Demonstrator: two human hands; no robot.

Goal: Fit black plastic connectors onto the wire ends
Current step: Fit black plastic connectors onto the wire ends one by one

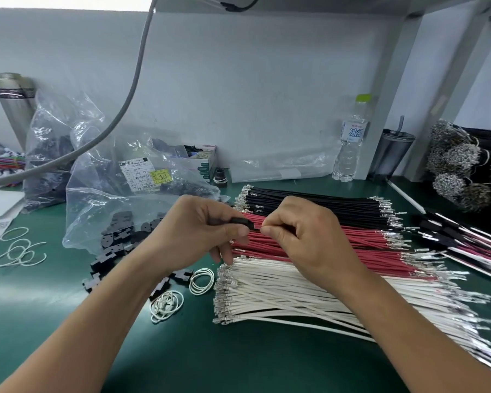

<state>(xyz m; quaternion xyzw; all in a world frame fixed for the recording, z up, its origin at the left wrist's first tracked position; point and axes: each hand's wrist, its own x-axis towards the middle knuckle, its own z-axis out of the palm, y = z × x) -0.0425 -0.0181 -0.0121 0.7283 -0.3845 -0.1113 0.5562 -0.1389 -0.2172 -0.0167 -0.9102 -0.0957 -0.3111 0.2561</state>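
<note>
A green table fills the lower frame. At centre right, stacked wires lie in rows: black wires, red wires, white wires. Clear bags of black parts sit at centre left. At mid-frame the left hand pinches a black connector; the right hand pinches something thin at its end, too small to tell.
</note>
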